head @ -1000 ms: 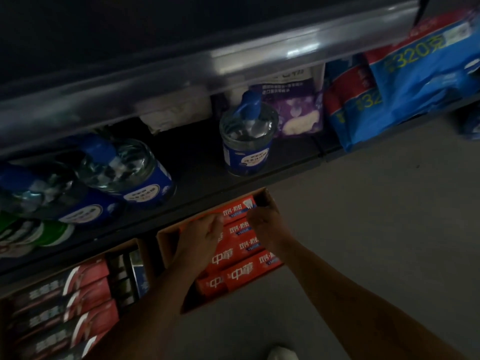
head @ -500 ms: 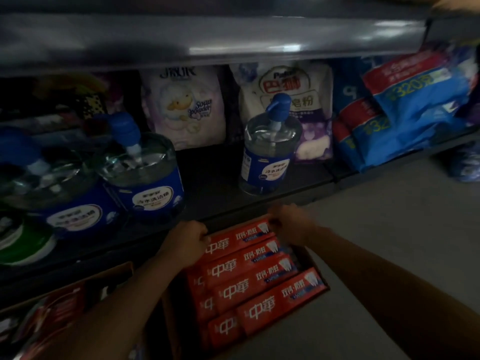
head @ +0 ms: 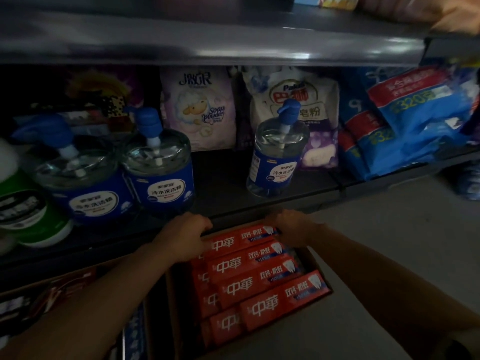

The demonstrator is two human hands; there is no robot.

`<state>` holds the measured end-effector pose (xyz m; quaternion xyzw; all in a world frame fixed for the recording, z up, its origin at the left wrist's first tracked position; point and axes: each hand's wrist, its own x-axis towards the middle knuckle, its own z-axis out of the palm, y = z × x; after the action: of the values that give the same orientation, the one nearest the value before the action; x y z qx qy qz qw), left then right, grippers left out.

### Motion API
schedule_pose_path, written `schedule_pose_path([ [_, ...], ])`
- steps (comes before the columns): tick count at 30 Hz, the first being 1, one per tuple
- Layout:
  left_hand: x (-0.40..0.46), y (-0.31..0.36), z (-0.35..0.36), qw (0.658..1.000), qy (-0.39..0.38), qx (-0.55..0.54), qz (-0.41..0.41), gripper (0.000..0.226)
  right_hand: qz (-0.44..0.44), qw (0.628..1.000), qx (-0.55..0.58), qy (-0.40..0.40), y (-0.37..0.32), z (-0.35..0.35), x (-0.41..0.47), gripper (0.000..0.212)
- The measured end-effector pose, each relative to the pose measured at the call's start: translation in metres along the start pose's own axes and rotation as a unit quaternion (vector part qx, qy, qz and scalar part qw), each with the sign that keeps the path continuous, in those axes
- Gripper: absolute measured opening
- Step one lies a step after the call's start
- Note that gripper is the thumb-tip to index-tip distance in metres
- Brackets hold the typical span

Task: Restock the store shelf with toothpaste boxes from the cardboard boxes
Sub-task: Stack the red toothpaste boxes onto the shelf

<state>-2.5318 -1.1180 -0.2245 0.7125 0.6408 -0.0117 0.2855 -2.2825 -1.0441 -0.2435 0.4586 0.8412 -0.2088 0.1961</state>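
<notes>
body: two bare forearms | left hand (head: 181, 236) ungloved | right hand (head: 294, 229) ungloved | no sleeves visible

Toothpaste boxes (head: 259, 279) lie stacked in rows in the carton (head: 166, 331) on the floor (head: 389, 242), just before the bottom shelf (head: 223, 193). Left hand (head: 181, 236) at the stack's left end, right hand (head: 293, 229) at its right. On the shelf behind: two pump bottles (head: 158, 175) left, a third (head: 275, 157) right of them, soap bags (head: 200, 110) behind. Second carton (head: 39, 289) at left.

Dark shelf (head: 220, 175) with pump bottles (head: 275, 157), powder bags (head: 200, 110), blue packs (head: 405, 126).
</notes>
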Motion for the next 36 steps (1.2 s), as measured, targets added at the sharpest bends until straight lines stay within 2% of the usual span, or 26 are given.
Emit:
schedule_pose_path([
  [3, 0.001, 0.002, 0.002, 1.000, 0.013, -0.001, 0.004, 0.049, -0.012, 1.000, -0.019, 0.020, 0.004, 0.008, 0.001, 0.040],
  [8, 0.001, 0.008, 0.005, 1.000, 0.013, 0.009, 0.012, 0.046, -0.024, 0.998, -0.050, 0.042, 0.008, 0.015, 0.009, 0.043],
  [14, 0.003, 0.006, 0.005, 1.000, 0.019, 0.011, 0.000, 0.053, -0.029, 0.995, -0.093, 0.019, 0.008, 0.016, 0.018, 0.042],
  [18, 0.004, 0.005, 0.003, 1.000, 0.019, 0.003, -0.003, 0.051, -0.033, 0.989, -0.144, 0.024, 0.006, 0.020, 0.020, 0.050],
  [22, 0.006, 0.002, 0.004, 1.000, 0.024, 0.008, -0.010, 0.056, -0.037, 0.978, -0.201, 0.033, 0.001, 0.025, 0.018, 0.049],
  [28, 0.007, 0.005, 0.005, 1.000, 0.023, 0.014, -0.012, 0.060, -0.031, 0.984, -0.173, 0.024, 0.004, 0.020, 0.024, 0.042],
  [36, 0.001, 0.006, 0.000, 0.999, 0.033, 0.026, 0.011, 0.056, -0.054, 0.990, -0.130, 0.031, 0.014, 0.017, 0.020, 0.047],
])
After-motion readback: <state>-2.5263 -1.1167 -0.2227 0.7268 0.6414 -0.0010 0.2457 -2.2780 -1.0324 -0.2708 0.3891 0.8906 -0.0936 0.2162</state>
